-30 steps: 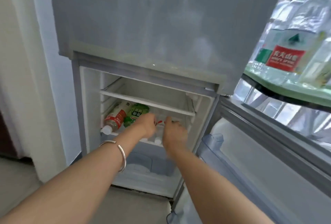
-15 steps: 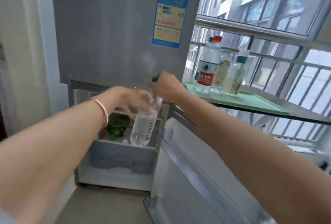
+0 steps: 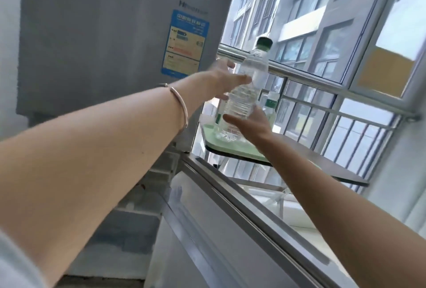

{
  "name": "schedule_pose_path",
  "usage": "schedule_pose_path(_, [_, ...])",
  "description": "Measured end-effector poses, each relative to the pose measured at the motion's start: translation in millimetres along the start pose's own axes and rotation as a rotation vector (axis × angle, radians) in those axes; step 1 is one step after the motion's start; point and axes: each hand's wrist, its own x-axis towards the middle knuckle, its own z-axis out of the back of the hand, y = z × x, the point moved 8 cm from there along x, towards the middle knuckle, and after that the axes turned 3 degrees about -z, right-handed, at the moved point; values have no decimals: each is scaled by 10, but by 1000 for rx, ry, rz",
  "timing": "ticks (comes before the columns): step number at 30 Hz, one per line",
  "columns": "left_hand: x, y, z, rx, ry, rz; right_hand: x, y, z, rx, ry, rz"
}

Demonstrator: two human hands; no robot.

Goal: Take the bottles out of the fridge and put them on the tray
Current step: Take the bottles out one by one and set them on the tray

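Observation:
I hold a clear water bottle point(image 3: 250, 80) with a dark green cap upright and slightly tilted, above the near left end of the pale green tray point(image 3: 219, 143). My left hand point(image 3: 222, 80), with a silver bangle on its wrist, grips the bottle's middle from the left. My right hand point(image 3: 251, 125) cups its lower part from the right. Behind the held bottle, other bottles point(image 3: 270, 104) stand on the tray, mostly hidden. The grey fridge point(image 3: 103, 45) is on the left, and its inside is out of view.
The tray lies on a dark table point(image 3: 322, 164) next to the fridge, in front of a window with a metal railing point(image 3: 322, 81). The fridge's open lower door point(image 3: 230, 230) juts out below my arms, between me and the table.
Both hands lifted the clear bottle out of the fridge shelf, then raised it up and to the right over the tray. My view has risen from the fridge's inside to the window.

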Motion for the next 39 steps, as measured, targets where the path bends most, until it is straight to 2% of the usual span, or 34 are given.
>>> schedule_pose_path(5, [263,690,-775,3,164,187,227,-457,154,-78,-105,-182])
schedule_pose_path(9, [496,978,-1142,-24,290,181,605,-873,101,-156,-118,-283])
schedule_pose_path(12, [585,1141,-1244,-71,323,191,756,-1120,32,-170,-117,-362])
schedule_pose_path(18, [664,1356,-1370,-133,391,238,975,-1443,-107,-121,-120,-377])
schedule_pose_path(22, [625,1347,-1417,-135,410,207,840,-1301,-50,-126,-158,-410])
schedule_pose_path(24, [588,1310,-1351,-136,346,170,732,-1108,78,-133,-319,-345])
schedule_pose_path(26, [506,1249,-1140,-106,247,120,560,-764,180,-161,-509,-169])
schedule_pose_path(28, [379,1166,-822,-88,155,68,378,-321,109,-185,-558,45])
schedule_pose_path(30, [187,1141,-428,-73,84,60,215,43,-142,-197,-485,167])
schedule_pose_path(33, [-138,1304,134,34,40,124,53,365,-687,-205,-297,198])
schedule_pose_path(39, [-1043,2519,1012,300,188,563,-477,371,-2436,-404,387,95])
